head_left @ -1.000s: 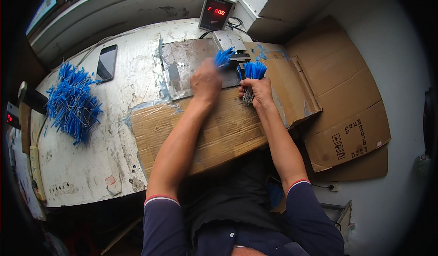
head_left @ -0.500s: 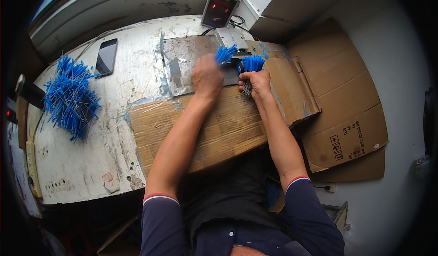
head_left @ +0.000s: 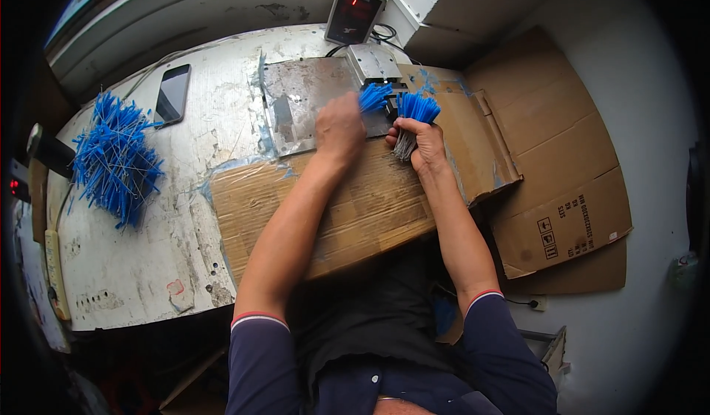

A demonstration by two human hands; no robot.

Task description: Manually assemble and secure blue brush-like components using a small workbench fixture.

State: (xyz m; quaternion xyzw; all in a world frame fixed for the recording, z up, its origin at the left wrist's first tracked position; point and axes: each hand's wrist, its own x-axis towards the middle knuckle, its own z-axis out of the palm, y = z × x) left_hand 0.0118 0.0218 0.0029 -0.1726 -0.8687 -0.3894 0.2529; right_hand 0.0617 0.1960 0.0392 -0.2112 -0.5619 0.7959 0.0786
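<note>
We cannot see the fingers of the left hand (head_left: 339, 125): its back covers them, and with them the lower ends of the small fan of blue-tipped wire pieces (head_left: 375, 96) showing past it. The right hand (head_left: 419, 145) wraps the middle of the thicker bundle of blue-tipped wires (head_left: 416, 112), so its grip there is hidden. The small grey metal device (head_left: 373, 63) behind both bundles is partly covered (its working end especially). The red digits on the black display box (head_left: 353, 16) are too small to tell.
</note>
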